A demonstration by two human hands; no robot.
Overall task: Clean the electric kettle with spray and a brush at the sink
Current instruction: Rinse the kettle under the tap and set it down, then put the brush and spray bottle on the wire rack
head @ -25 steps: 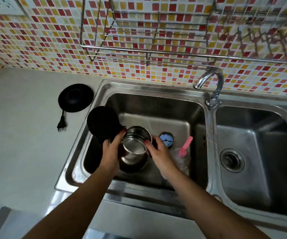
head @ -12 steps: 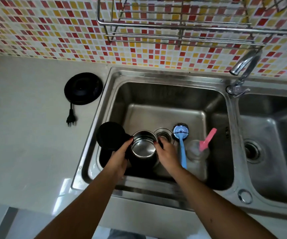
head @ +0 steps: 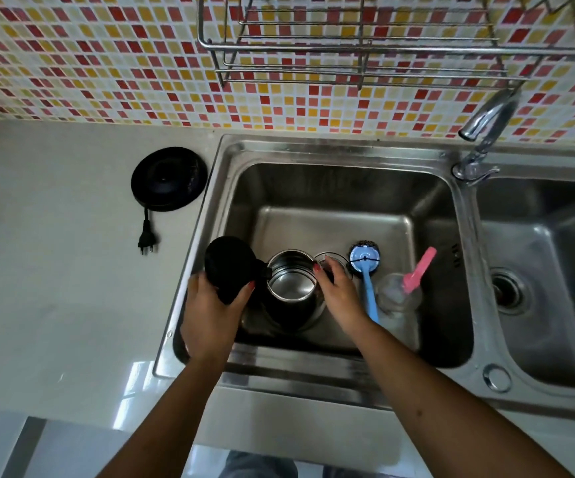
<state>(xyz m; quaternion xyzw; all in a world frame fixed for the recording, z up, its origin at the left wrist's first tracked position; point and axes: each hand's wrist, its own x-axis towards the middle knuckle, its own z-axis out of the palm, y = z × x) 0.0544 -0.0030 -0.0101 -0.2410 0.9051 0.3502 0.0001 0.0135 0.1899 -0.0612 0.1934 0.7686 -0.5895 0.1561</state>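
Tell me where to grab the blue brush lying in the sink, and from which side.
Take the blue brush by its slim handle, coming down from above on the near end. It lies flat on the sink floor, round head pointing away, between the right hand and the spray bottle, so only the top looks open.

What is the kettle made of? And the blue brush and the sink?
The kettle looks like shiny steel inside, since it mirrors light; its open lid looks like matt black plastic. The blue brush seems to be smooth plastic, with a dark scrubbing head whose material I cannot tell. The sink looks like brushed stainless steel, grey with soft reflections.
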